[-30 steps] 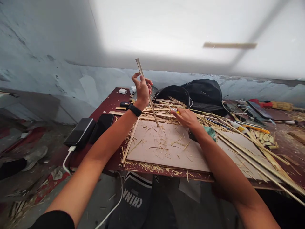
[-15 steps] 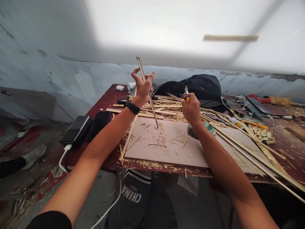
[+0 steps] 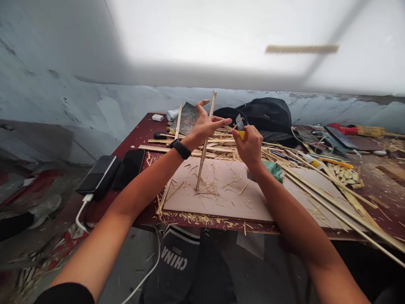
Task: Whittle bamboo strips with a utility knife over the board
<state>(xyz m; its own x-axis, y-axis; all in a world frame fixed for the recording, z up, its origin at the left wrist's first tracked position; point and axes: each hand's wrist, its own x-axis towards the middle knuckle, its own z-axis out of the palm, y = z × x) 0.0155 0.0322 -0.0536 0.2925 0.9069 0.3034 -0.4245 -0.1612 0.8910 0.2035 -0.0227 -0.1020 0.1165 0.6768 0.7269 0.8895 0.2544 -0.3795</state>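
While left hand [image 3: 205, 123] holds wooden strip [image 3: 205, 152] over the board [image 3: 255, 206], toward eleven o'clock, lower end apparently touching, right hand [image 3: 250, 145] grips yellow cutter [image 3: 242, 135] at one o'clock, blade [image 3: 239, 122] best kept off fingers [image 3: 226, 122].

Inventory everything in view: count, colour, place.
Wooden strip: 1, tan, in left hand
Utility knife: 1, yellow, in right hand
Boards: 2, pale pinkish, on table
Table: 1, dark red, under boards
Loose strips: many, tan, behind and across boards
Shavings: many, pale yellow, on boards
Fabric heap: 1, black, behind strips
Power bank: 1, black, table's left end
Phone: 1, black, beside power bank
Cable: 1, white, from power bank
Adapter: 1, white, back left corner
Green item: 1, green, by right forearm
Tool: 1, red and yellow, far right
Other clutter: uncountable, mixed, right side
Watch: 1, black, left wrist
Left hand: 1, bare, on strip
Right hand: 1, bare, on knife
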